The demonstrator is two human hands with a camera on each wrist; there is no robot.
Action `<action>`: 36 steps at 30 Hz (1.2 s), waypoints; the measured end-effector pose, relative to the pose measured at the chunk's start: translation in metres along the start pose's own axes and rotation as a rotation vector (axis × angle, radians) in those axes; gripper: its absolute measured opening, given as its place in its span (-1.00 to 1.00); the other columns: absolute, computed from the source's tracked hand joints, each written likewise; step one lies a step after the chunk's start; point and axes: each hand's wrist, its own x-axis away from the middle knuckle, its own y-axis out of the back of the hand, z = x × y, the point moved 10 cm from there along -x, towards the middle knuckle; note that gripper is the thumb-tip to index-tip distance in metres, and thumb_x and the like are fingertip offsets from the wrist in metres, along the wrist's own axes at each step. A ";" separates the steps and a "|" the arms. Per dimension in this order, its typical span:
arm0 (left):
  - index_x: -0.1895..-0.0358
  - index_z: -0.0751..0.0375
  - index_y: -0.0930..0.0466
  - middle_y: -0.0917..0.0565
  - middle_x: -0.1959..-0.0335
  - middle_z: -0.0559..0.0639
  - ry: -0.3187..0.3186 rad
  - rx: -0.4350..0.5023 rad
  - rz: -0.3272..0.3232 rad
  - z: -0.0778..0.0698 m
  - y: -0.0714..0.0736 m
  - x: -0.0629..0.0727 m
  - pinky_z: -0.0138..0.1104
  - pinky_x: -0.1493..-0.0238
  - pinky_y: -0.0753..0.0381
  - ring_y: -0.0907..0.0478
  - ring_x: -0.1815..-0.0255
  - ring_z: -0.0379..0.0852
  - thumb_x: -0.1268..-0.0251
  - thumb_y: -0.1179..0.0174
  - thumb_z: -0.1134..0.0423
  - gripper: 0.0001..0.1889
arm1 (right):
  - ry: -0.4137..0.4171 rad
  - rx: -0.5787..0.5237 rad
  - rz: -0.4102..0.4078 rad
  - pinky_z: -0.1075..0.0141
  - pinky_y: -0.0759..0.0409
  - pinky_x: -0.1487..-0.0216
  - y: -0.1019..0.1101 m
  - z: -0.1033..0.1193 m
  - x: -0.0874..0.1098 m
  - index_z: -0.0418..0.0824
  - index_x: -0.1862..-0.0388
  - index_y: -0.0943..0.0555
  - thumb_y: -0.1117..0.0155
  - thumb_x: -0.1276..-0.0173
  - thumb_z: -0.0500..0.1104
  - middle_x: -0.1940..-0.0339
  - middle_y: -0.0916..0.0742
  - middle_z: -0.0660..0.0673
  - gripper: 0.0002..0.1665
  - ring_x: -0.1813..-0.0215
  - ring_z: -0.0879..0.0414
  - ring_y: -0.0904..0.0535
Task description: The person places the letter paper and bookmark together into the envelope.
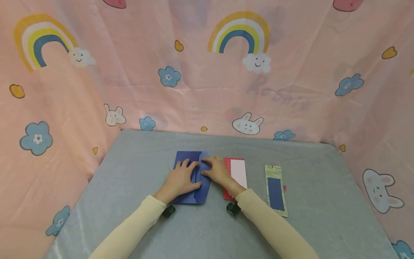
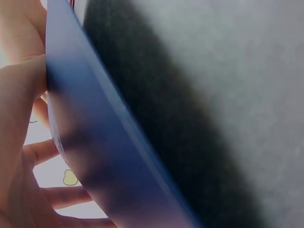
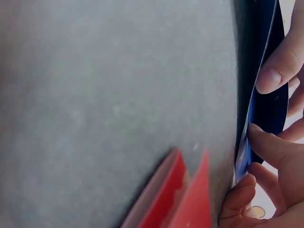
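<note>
A blue paper envelope point(image 1: 185, 198) with a lighter blue folded strip along its right side lies on the table. My left hand point(image 1: 182, 178) rests on it with fingers spread, the thumb reaching to the fold. From the right, my right hand point(image 1: 219, 172) touches the strip with index finger and thumb, which stand apart. The blue paper point(image 2: 90, 109) rises close in the left wrist view, with fingers behind it. In the right wrist view, both hands' fingertips meet its raised blue edge point(image 3: 251, 111); the paper hides part of the fingers.
Beside my right wrist is a red card point(image 1: 227, 194) with a white panel, its folded halves standing apart. Farther right lies a narrow green packet point(image 1: 270, 172) with a dark blue panel. A grey cloth point(image 1: 136, 154) covers the table, and a patterned pink curtain point(image 1: 194, 104) hangs behind.
</note>
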 end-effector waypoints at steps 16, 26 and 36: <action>-0.40 -0.17 -0.35 -0.45 -0.37 0.26 -0.003 -0.024 -0.019 -0.002 -0.001 -0.001 0.23 0.07 -0.63 -0.42 -0.32 0.46 0.00 -0.35 -0.28 -0.18 | 0.029 -0.013 0.005 0.35 -0.27 0.39 0.001 0.000 0.001 -0.13 -0.22 -0.63 -0.51 -0.16 -0.11 0.35 -0.53 -0.13 -0.39 0.35 0.10 -0.37; -0.35 -0.14 -0.41 -0.48 -0.33 0.26 -0.010 -0.032 -0.052 -0.002 -0.001 -0.001 0.22 0.11 -0.64 -0.45 -0.28 0.45 -0.02 -0.36 -0.16 -0.26 | 0.033 -0.031 0.002 0.35 -0.24 0.43 0.001 0.000 0.000 -0.12 -0.22 -0.63 -0.50 -0.16 -0.12 0.44 -0.49 -0.10 -0.40 0.40 0.11 -0.34; -0.35 -0.16 -0.41 -0.47 -0.35 0.24 0.015 -0.038 -0.042 -0.001 -0.002 -0.002 0.20 0.09 -0.64 -0.44 -0.30 0.42 0.01 -0.37 -0.16 -0.25 | 0.037 -0.113 0.001 0.34 -0.24 0.39 0.005 -0.001 0.001 -0.13 -0.19 -0.65 -0.49 -0.18 -0.15 0.41 -0.49 -0.15 -0.44 0.39 0.09 -0.33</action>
